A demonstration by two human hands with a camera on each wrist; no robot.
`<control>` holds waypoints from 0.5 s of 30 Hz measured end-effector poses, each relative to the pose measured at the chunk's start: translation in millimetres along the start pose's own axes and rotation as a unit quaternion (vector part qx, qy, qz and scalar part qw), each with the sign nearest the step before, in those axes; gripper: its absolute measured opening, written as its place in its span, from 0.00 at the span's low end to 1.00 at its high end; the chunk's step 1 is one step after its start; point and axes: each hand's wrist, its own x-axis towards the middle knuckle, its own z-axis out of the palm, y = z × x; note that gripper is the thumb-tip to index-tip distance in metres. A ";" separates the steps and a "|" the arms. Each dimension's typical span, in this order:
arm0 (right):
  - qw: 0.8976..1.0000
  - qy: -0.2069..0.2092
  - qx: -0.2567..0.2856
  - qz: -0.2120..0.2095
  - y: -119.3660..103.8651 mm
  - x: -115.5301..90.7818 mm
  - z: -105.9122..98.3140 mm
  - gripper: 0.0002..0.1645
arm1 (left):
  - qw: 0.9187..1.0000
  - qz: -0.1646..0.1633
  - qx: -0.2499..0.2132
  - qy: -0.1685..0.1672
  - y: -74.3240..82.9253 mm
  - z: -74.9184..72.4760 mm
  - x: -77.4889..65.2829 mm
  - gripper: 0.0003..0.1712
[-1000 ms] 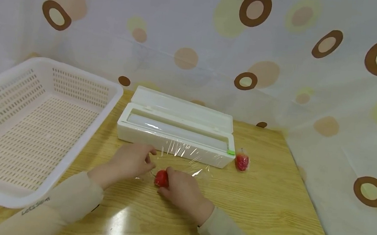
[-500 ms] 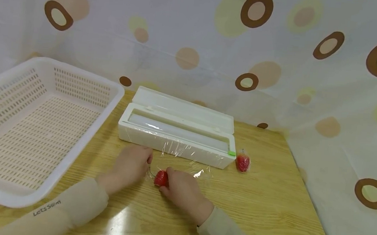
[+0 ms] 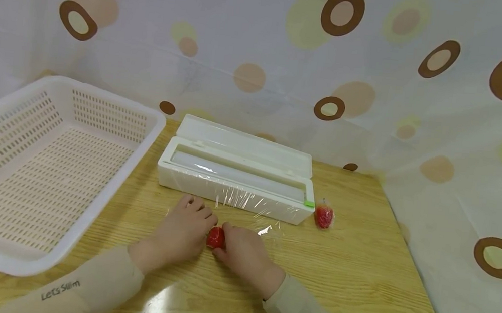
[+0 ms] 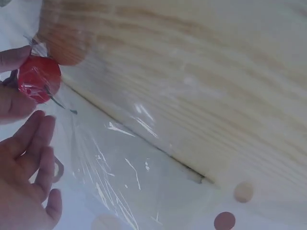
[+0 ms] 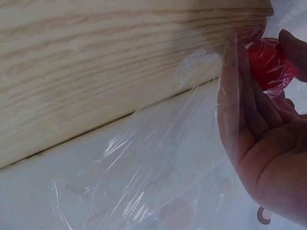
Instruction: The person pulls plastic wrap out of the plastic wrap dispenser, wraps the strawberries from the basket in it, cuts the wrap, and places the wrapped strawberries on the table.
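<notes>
A small round red fruit [image 3: 215, 238] with a thin green stem is on the wooden table, with clear plastic wrap [image 4: 129, 163] over it. My right hand [image 3: 246, 257] grips it from the right, thumb in front and index finger behind. Palm down, my left hand [image 3: 182, 230] lies close on its left side, knuckles up, its thumb hidden; whether it pinches the wrap I cannot tell. From the hands the wrap runs back to an open white dispenser box [image 3: 229, 194]. In the right wrist view, the fruit [image 5: 268, 64] shows shiny wrinkled film round it.
A second red fruit [image 3: 324, 217], wrapped in film, stands at the dispenser's right end. Inside the box lies the wrap roll [image 3: 235, 174], its lid raised behind. A large white basket [image 3: 62, 183] occupies the left. A patterned curtain [image 3: 256, 106] borders the table's back and right.
My left hand first closes in on the wrap left of the fruit, then moves right and turns palm down against the fruit's left side. My right hand keeps its grip in place.
</notes>
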 end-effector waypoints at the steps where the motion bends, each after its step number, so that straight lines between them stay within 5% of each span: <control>1: 1.000 0.001 0.001 0.000 -0.1 0.2 -0.3 0.17 | 1.000 0.004 -0.006 0.001 0.8 0.6 -0.9 0.10; 10: 1.000 -0.008 0.010 0.007 1.1 1.1 -1.3 0.17 | 1.000 -0.003 -0.006 -0.005 2.9 6.1 -3.4 0.09; 15: 1.000 0.001 0.004 0.005 3.2 0.9 0.9 0.15 | 0.999 -0.031 -0.018 -0.034 3.7 4.4 0.2 0.04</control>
